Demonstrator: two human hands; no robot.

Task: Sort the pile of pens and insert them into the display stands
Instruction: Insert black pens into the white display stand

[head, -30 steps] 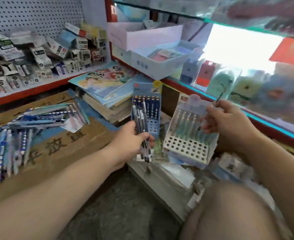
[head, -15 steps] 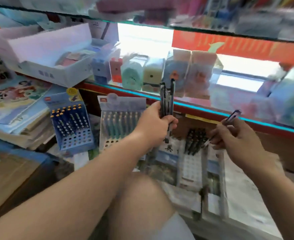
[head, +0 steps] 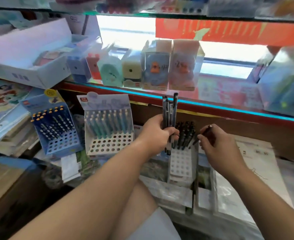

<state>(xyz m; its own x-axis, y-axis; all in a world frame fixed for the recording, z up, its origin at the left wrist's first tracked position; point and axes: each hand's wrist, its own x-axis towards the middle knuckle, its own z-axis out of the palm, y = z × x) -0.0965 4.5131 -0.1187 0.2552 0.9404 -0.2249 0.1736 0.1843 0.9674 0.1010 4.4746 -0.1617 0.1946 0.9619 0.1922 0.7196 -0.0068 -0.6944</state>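
Three stands (head: 108,135) abreast — shelf (head: 212,106) behind

I can read no text from here. The red banner (head: 229,32) at the upper right carries yellow lettering, too blurred to make out. The small red logo patches on the headers of the blue display stand (head: 63,142) and the white display stand (head: 108,146), and the blue print on the white box (head: 21,76) at the left, are just as illegible.

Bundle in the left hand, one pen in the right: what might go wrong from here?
The right hand pinches the single pen slanted beside the seated pens, so it may miss a hole or knock them. The bundle in the left hand sits close to the white stand and could slip.
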